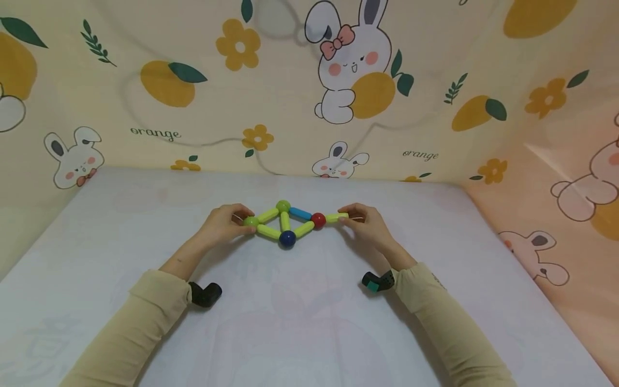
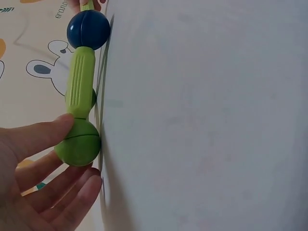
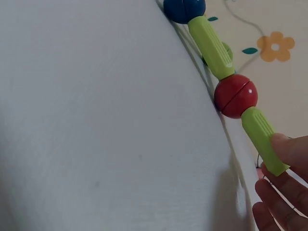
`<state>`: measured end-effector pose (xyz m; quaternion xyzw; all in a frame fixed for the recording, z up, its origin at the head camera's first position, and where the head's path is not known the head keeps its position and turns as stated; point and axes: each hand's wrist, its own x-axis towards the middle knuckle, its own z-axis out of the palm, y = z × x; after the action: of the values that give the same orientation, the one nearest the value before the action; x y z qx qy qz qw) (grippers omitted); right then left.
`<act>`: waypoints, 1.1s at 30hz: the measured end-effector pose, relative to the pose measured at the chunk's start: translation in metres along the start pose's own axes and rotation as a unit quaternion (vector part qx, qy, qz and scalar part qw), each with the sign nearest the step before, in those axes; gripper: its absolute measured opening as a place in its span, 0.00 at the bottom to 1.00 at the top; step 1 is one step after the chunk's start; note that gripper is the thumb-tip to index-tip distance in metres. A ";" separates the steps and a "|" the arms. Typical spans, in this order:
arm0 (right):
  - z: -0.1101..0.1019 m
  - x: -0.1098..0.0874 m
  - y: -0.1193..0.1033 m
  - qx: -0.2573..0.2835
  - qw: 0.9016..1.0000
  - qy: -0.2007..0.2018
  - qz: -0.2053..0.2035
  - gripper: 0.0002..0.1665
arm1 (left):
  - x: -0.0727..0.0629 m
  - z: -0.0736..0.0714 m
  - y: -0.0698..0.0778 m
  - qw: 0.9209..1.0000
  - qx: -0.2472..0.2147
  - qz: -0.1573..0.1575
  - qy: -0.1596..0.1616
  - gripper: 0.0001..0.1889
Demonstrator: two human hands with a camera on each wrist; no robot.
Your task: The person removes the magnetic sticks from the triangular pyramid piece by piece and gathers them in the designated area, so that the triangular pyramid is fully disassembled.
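A flat figure of ball-and-stick building toy pieces lies at the middle of the table, made of two joined triangles. Its corners are a left green ball [image 1: 251, 222], a far green ball [image 1: 283, 206], a dark blue ball [image 1: 287, 239] and a red ball [image 1: 318, 220]. Several yellow-green sticks and one blue stick [image 1: 300, 214] link them. Thumb and fingers of my left hand [image 1: 224, 222] pinch the left green ball. My right hand [image 1: 366, 222] pinches the outer end of a yellow-green stick [image 3: 263, 139], whose other end meets the red ball.
A white cloth [image 1: 290, 322] covers the table. Behind it hangs a cream curtain [image 1: 285, 107] printed with rabbits and oranges, and a similar sheet [image 1: 556, 177] stands on the right. A black wrist camera [image 1: 206, 295] sits at the left cuff, another camera [image 1: 378, 281] at the right cuff.
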<state>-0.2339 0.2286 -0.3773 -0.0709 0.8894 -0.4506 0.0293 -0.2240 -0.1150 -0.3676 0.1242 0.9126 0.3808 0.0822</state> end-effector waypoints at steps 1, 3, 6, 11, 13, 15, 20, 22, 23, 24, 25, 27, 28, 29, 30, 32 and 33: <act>0.000 0.000 0.001 -0.002 1.000 -0.001 0.002 0.18 | 0.000 0.000 0.000 1.000 0.000 -0.001 -0.001 0.20; 0.000 0.001 0.005 -0.013 1.000 -0.005 0.001 0.18 | 0.000 -0.001 0.001 1.000 0.002 -0.006 -0.005 0.20; 0.001 0.001 0.009 -0.025 1.000 -0.015 0.004 0.18 | -0.002 -0.001 0.000 1.000 0.004 -0.012 -0.010 0.20; 0.002 0.003 0.010 -0.033 0.999 -0.019 0.008 0.17 | -0.002 -0.002 -0.002 1.000 0.005 -0.013 -0.007 0.20; 0.001 0.004 0.008 -0.038 0.999 -0.017 0.006 0.16 | -0.002 -0.002 -0.003 1.000 0.004 -0.010 -0.005 0.20; 0.001 0.005 0.006 -0.043 0.999 -0.018 0.007 0.16 | -0.001 -0.003 -0.003 1.000 0.004 -0.007 -0.004 0.21; 0.000 0.004 0.002 -0.044 0.999 -0.013 0.002 0.18 | 0.000 -0.004 -0.004 1.000 0.004 -0.006 -0.005 0.21; 0.001 0.004 0.000 -0.036 0.999 -0.002 -0.009 0.19 | -0.001 -0.004 -0.004 1.000 0.005 -0.008 -0.006 0.21; 0.001 0.003 -0.002 -0.032 0.999 0.002 -0.019 0.20 | -0.001 -0.004 -0.004 1.000 0.005 -0.008 -0.006 0.21; 0.001 0.003 -0.003 -0.025 0.999 0.008 -0.026 0.20 | -0.001 -0.004 -0.004 1.000 0.006 -0.008 -0.006 0.21; 0.002 0.003 -0.005 -0.020 0.999 0.013 -0.033 0.20 | -0.002 -0.005 -0.004 1.000 0.007 -0.009 -0.006 0.21; 0.003 0.004 -0.009 -0.006 0.999 0.022 -0.048 0.21 | -0.002 -0.005 -0.003 1.000 0.007 -0.008 -0.007 0.21; 0.004 0.004 -0.011 0.000 0.998 0.026 -0.054 0.21 | -0.002 -0.005 -0.003 1.000 0.007 -0.008 -0.006 0.20; 0.005 0.004 -0.012 0.006 0.998 0.030 -0.061 0.21 | -0.002 -0.005 -0.003 1.000 0.006 -0.008 -0.006 0.20; 0.007 0.005 -0.014 0.014 0.997 0.033 -0.066 0.21 | -0.002 -0.005 -0.002 1.000 0.005 -0.009 -0.006 0.20; 0.010 0.005 -0.019 0.037 0.996 0.036 -0.078 0.21 | -0.002 -0.004 -0.002 1.000 0.002 -0.010 -0.005 0.20; 0.013 0.006 -0.021 0.043 0.995 0.034 -0.083 0.21 | -0.003 -0.004 -0.002 1.000 0.002 -0.010 -0.004 0.20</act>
<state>-0.2360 0.2054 -0.3679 -0.1275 0.8606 -0.4919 -0.0357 -0.2228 -0.1199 -0.3665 0.1164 0.9141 0.3779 0.0897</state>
